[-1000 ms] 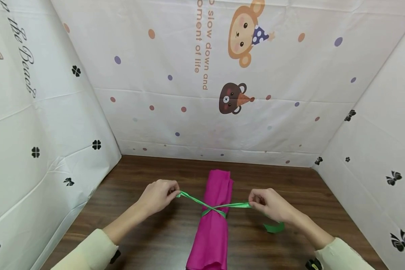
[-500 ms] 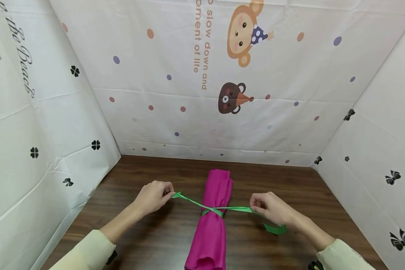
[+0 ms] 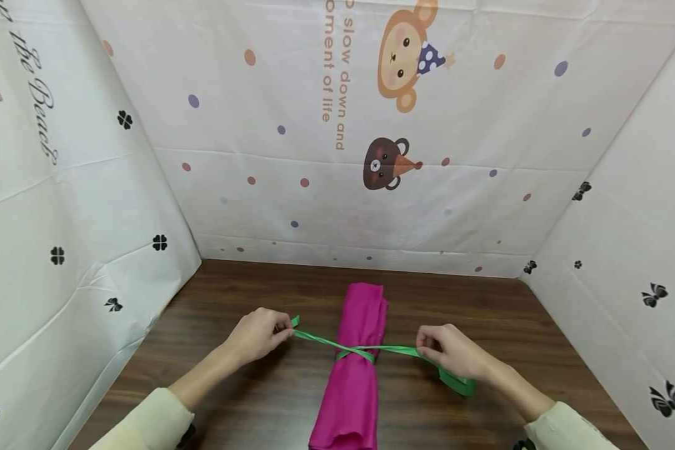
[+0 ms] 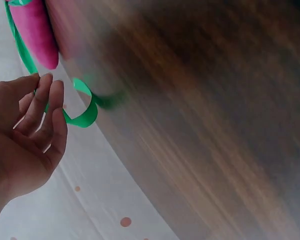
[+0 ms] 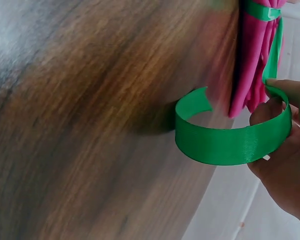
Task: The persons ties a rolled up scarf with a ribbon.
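A rolled magenta cloth (image 3: 351, 387) lies lengthwise on the table, with a green ribbon (image 3: 362, 354) wrapped round its middle and crossed on top. To its left, my left hand (image 3: 259, 334) pinches one ribbon end between thumb and fingertips; a short curled tail sticks out past the fingers in the left wrist view. On the other side, my right hand (image 3: 452, 350) pinches the opposite end. From that hand a longer tail loops down in a wide curl, seen large in the right wrist view as a ribbon loop (image 5: 225, 145). Both stretches run nearly straight from the crossing.
The dark wooden table (image 3: 247, 406) is bounded by white printed cloth walls at the back (image 3: 230, 206), left (image 3: 101, 206) and right (image 3: 624, 250). Pale sleeves (image 3: 146, 419) cover both forearms.
Both hands have dropped slightly, and the left has shifted a little left overall. The ribbon crossing has drawn narrower over the cloth. Both hands keep their pinch on the ends.
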`<state>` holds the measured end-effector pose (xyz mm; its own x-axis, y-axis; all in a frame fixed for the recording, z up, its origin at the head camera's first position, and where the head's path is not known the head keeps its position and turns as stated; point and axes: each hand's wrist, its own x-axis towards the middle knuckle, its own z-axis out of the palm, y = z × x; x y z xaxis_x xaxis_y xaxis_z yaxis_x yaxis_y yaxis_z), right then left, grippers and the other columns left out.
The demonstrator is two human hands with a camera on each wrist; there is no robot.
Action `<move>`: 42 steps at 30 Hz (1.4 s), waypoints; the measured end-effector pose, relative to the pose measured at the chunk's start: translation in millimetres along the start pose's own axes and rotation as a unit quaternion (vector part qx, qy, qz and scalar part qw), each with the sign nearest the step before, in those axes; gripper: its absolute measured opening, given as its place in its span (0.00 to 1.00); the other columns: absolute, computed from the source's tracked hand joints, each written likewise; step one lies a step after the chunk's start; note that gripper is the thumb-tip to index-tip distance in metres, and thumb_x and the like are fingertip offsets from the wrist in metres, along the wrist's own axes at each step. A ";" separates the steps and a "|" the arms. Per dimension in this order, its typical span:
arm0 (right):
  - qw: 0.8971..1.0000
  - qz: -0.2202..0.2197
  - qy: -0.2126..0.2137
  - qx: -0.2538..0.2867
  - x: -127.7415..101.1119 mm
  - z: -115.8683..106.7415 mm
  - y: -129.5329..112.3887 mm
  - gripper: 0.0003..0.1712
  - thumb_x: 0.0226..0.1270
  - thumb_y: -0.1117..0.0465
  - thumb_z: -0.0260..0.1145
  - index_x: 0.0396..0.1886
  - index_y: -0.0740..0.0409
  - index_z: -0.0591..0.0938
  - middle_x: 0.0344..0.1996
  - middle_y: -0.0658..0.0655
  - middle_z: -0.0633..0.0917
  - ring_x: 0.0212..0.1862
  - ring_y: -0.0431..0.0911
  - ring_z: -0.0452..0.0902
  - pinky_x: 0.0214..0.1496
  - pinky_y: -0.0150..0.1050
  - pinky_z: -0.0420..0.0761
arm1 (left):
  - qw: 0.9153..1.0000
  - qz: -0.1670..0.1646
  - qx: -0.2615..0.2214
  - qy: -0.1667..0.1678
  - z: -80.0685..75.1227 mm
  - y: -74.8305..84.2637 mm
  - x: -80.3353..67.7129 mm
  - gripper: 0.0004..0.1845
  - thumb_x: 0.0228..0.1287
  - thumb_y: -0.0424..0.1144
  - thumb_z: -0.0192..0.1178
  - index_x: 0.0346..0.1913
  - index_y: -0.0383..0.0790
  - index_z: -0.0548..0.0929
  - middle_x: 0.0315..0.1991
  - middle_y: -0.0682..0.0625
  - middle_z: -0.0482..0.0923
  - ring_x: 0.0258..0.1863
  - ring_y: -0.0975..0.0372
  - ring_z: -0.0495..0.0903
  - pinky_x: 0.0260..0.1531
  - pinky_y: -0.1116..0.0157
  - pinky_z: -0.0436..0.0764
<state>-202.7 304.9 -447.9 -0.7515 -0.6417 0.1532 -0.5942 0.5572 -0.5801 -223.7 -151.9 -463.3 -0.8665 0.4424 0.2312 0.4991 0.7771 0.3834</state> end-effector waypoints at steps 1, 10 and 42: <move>1.000 0.002 0.002 -0.001 -0.3 0.3 0.7 0.10 0.76 0.65 0.69 0.35 0.46 0.81 0.23 0.38 0.77 0.26 0.31 0.71 0.27 0.30 0.75 | 1.000 0.004 0.000 -0.001 0.8 0.3 0.0 0.05 0.70 0.40 0.72 0.34 0.51 0.89 0.27 0.68 0.80 0.25 0.74 0.73 0.25 0.68 0.76; 1.000 -0.004 0.013 -0.023 -4.8 4.8 9.4 0.09 0.73 0.68 0.71 0.38 0.49 0.82 0.29 0.41 0.80 0.31 0.33 0.75 0.32 0.32 0.79 | 0.999 0.013 -0.016 -0.025 8.5 0.5 -2.7 0.10 0.73 0.46 0.69 0.31 0.52 0.89 0.22 0.66 0.78 0.21 0.74 0.71 0.24 0.68 0.75; 0.993 0.025 0.089 -0.068 -5.2 14.4 19.4 0.07 0.72 0.71 0.70 0.39 0.54 0.85 0.25 0.42 0.81 0.26 0.32 0.72 0.28 0.32 0.76 | 0.998 -0.051 -0.022 -0.031 21.2 9.4 2.2 0.06 0.67 0.31 0.72 0.37 0.45 0.86 0.35 0.57 0.80 0.31 0.68 0.77 0.32 0.65 0.80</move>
<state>-206.2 311.5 -471.5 -0.8129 -0.5145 0.2728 -0.5785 0.6596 -0.4798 -221.1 -134.1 -478.2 -0.9114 0.3892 0.1341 0.4066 0.8002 0.4408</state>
